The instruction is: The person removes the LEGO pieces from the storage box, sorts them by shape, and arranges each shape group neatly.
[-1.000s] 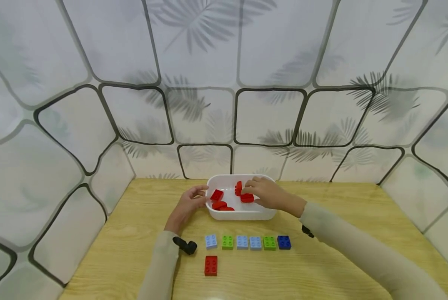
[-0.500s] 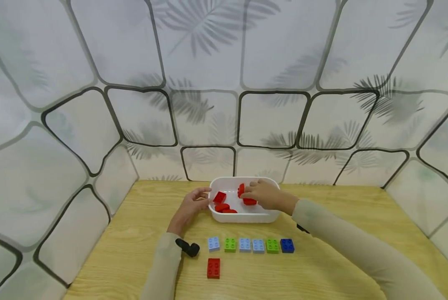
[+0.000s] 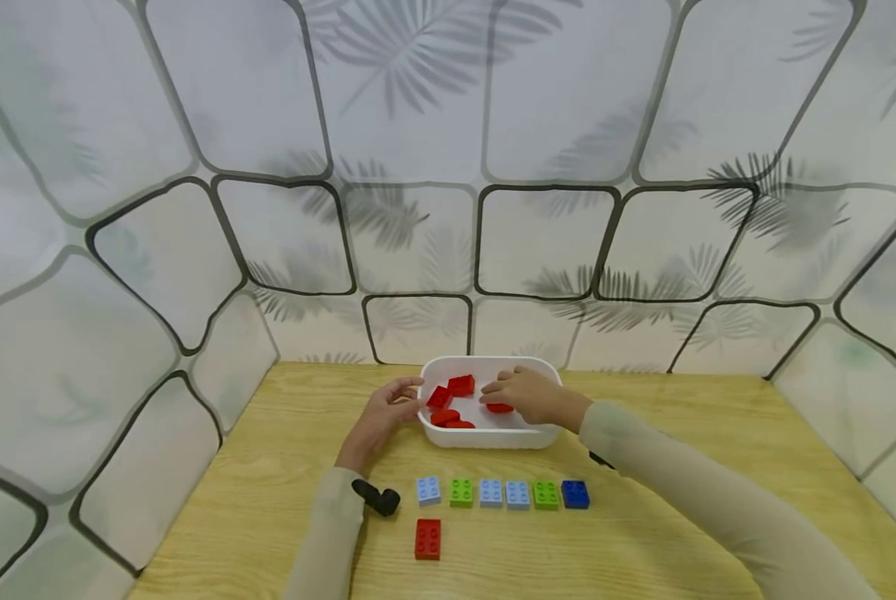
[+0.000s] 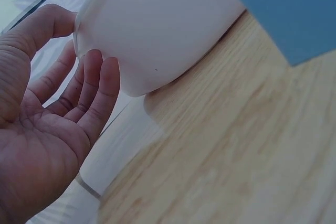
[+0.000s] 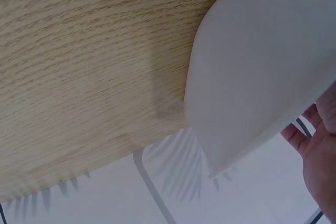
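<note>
Bricks (image 3: 461,385): tray (image 3: 493,438), 5 visible; table (image 3: 613,558), 7; left hand (image 3: 386,411) grips tray; right hand (image 3: 528,395), grasp unclear

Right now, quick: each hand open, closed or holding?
Left hand: closed, holding the white tub at its left end.
Right hand: in the tub over a red block; whether it grips it cannot be told.

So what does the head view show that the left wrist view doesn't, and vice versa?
Only the head view: the right hand, the red bricks in the white tub, the full row of six studded bricks, and a lone red brick in front of it. Only the left wrist view: the palm of the left hand and a blue surface up close, possibly a brick. Both: left hand touching tub, wooden table, patterned backdrop.
</note>
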A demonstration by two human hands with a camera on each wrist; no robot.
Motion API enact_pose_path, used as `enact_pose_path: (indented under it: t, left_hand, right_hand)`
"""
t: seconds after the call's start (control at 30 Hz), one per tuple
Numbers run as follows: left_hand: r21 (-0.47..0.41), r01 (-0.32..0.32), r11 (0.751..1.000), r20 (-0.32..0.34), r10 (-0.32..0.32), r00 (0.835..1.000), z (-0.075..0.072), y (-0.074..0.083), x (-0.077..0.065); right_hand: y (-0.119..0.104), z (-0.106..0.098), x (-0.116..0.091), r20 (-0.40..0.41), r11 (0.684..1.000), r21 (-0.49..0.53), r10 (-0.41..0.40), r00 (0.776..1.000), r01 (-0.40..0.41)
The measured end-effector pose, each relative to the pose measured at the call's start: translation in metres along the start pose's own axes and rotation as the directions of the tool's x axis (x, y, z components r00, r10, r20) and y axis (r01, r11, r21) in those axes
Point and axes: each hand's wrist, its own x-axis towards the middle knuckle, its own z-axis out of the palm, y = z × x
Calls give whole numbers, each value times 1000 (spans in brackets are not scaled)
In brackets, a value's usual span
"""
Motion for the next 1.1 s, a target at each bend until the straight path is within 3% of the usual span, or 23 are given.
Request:
enact_pose_path:
  t: [0.4, 0.87, 1.1]
  left_hand:
    - [22, 11, 1000, -26, -11, 1000, 0, 1, 2]
    - [-6, 19, 1000, -21, -19, 1000, -1, 2, 3]
    - [3, 9, 1000, -15, -9, 1000, -1, 0, 2]
  right_hand:
    - [7, 6, -3, -62, 999, -48, -10, 998, 7]
    - [4, 2, -1, -57, 998, -68, -3, 998, -1]
    - [3, 1, -1, -8, 998, -55, 41, 999, -42]
